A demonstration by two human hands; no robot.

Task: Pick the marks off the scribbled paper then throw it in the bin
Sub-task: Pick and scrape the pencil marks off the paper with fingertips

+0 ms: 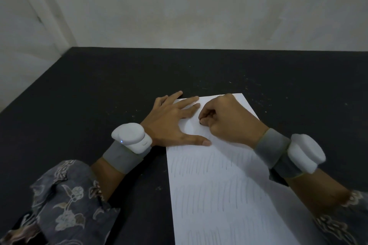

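Observation:
A white sheet of paper [219, 195] lies on the black table [95, 93], covered in rows of faint grey pencil strokes; its upper part looks blank. My left hand [169, 123] lies flat on the sheet's top left corner, with its fingers spread and the thumb pressing the paper. My right hand [229, 119] is curled over the top of the sheet and pinches a small dark eraser [201, 123]. The eraser's tip touches the paper, and the fingers hide most of it. No bin is in view.
Both wrists carry grey bands with white devices [130, 140] [304, 153]. The table's left edge runs diagonally from the far corner [72, 47] toward me. A pale wall [199, 6] stands right behind the table. Small specks dot the tabletop.

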